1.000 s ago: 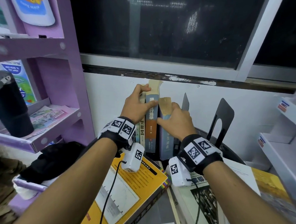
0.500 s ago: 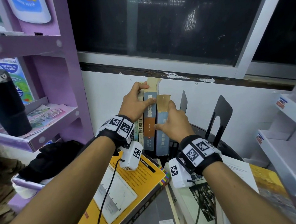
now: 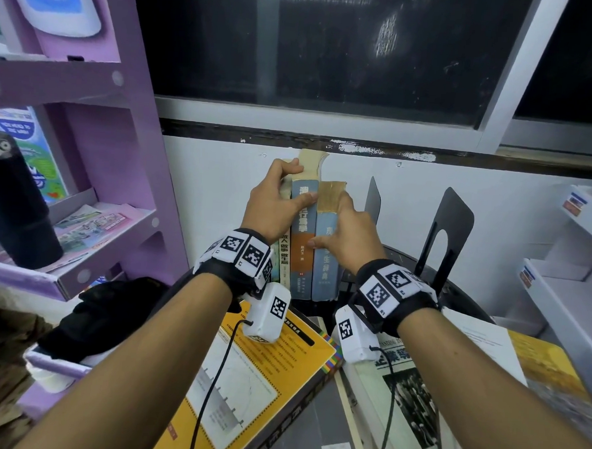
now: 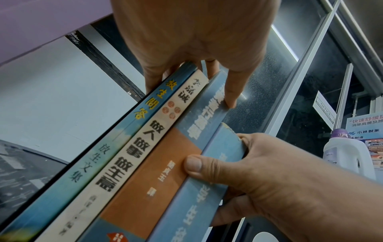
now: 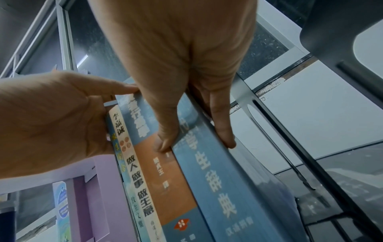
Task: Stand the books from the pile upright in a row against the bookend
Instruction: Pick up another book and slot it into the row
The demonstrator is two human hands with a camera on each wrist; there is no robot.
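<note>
Four books stand upright in a row left of the near black bookend [image 3: 373, 201]: a thin blue one [image 4: 99, 152], a cream one [image 4: 132, 147], a blue-and-orange one [image 3: 300, 245] and a blue dictionary [image 3: 326, 260]. The left hand [image 3: 275, 202] clamps the row's left side; the right hand [image 3: 348, 241] pinches the dictionary. If either hand lets go before the row meets that bookend, I judge it could topple. Two bookends stand, the second [image 3: 445, 232] further right; several pile books [image 3: 262, 377] remain flat.

Four books [image 3: 307, 245] stood upright, spines outward, mid-frame — blue ones rightmost, just left of a black bookend [image 3: 373, 201]; more lay flat below.
</note>
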